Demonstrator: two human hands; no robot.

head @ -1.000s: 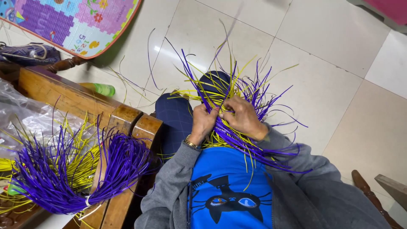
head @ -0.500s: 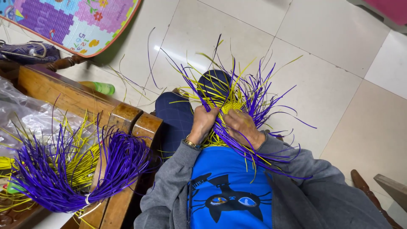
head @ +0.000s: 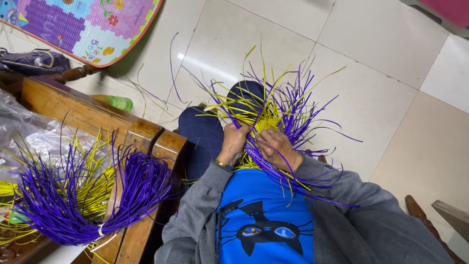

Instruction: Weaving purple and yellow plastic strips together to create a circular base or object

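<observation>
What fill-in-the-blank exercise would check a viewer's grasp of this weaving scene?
1. Both hands, the left hand and the right hand, grip a woven piece of purple and ____ strips.
2. The tied bundle of purple strips lies over a ____ armrest.
3. A green ____ lies on the tiled floor.

Missing words: yellow; wooden; bottle
</observation>
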